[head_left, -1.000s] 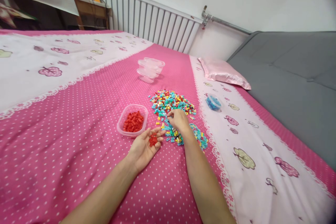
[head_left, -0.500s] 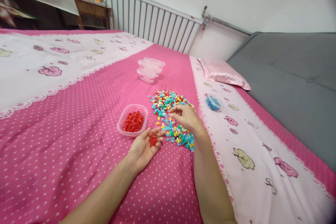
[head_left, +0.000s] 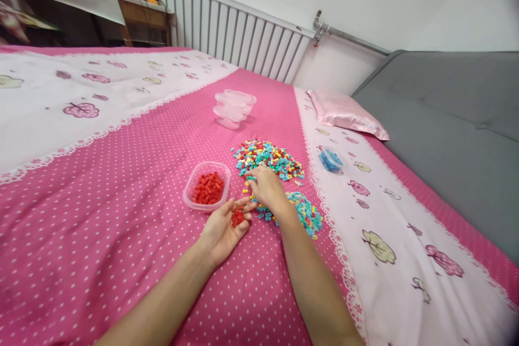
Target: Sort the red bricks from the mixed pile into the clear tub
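My left hand lies palm up on the pink dotted bedspread, cupping a few small red bricks. My right hand rests palm down on a heap of small mixed-colour bricks; its fingers are curled at the heap's near left side, and what they pinch is hidden. A clear tub of red bricks stands just beyond my left hand.
A stack of empty clear tubs sits farther back. A small tub of blue bricks stands right of the heap. A pink pillow, a grey sofa and a white radiator lie beyond.
My right hand went right over the heap, then came back left and nearer to my left hand. My left hand stayed put with the red bricks.
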`<state>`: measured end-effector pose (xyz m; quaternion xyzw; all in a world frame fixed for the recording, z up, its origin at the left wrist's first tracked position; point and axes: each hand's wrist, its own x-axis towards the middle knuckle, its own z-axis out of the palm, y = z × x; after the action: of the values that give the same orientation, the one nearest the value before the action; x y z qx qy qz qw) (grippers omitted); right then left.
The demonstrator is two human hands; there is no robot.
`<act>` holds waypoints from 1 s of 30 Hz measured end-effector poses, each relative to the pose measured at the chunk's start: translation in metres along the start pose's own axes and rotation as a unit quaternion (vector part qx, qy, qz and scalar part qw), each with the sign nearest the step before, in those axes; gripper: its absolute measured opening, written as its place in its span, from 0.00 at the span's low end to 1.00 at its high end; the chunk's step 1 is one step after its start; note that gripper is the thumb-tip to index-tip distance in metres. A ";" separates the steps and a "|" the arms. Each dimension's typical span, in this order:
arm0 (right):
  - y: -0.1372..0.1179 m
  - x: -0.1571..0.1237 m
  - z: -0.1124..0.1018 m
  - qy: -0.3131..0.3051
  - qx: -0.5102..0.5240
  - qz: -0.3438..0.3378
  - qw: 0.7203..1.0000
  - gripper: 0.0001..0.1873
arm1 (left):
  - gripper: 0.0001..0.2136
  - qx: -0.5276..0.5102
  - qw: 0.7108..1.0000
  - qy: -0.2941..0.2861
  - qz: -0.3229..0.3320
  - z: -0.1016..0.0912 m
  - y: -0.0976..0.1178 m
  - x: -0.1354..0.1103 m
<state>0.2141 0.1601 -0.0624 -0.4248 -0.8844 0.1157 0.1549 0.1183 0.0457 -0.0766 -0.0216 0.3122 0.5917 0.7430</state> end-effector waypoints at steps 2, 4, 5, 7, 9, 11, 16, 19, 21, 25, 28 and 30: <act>0.002 0.003 0.013 -0.003 -0.020 -0.019 1.000 0.16 | 0.12 -0.003 1.000 -0.002 0.001 -0.001 0.000 0.001; 0.004 0.004 0.020 0.002 -0.022 -0.025 0.999 0.17 | 0.12 -0.002 1.000 0.000 0.004 -0.001 0.000 0.001; 0.004 0.004 0.021 0.005 -0.019 -0.024 1.000 0.17 | 0.12 0.000 1.000 0.002 0.006 -0.001 0.000 0.001; 0.006 0.004 0.022 0.008 -0.010 -0.019 1.000 0.17 | 0.11 0.007 1.000 0.005 0.008 0.000 -0.001 0.001; 0.007 0.005 0.022 0.007 0.002 -0.012 1.000 0.15 | 0.11 0.013 1.000 0.009 0.010 0.000 -0.001 0.001; 0.007 0.005 0.021 0.005 0.012 0.000 1.000 0.13 | 0.11 0.017 1.000 0.007 0.012 0.001 -0.001 0.000; 0.006 0.004 0.022 0.006 0.019 0.015 1.000 0.08 | 0.11 0.008 1.000 0.008 0.009 0.002 0.000 0.000; 0.006 0.004 0.022 0.013 0.028 0.014 0.999 0.07 | 0.12 0.001 1.000 0.007 0.008 0.002 0.000 0.000; 0.008 0.005 0.019 0.020 0.044 0.010 0.999 0.06 | 0.12 0.001 1.000 0.007 0.007 0.002 0.000 0.000; 0.012 0.005 0.000 0.048 0.082 0.007 0.995 0.06 | 0.12 0.007 1.000 0.008 0.007 0.001 -0.001 0.000; 0.009 -0.004 -0.024 0.034 0.121 0.014 0.992 0.07 | 0.12 0.011 1.000 0.004 0.009 0.000 -0.001 0.000; 0.003 -0.013 -0.041 -0.010 0.156 -0.009 0.988 0.08 | 0.12 0.008 1.000 0.002 0.008 0.000 -0.001 0.000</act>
<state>0.2393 0.1544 -0.0276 -0.3864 -0.8609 0.2550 0.2110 0.1195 0.0455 -0.0766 -0.0142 0.3184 0.5953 0.7376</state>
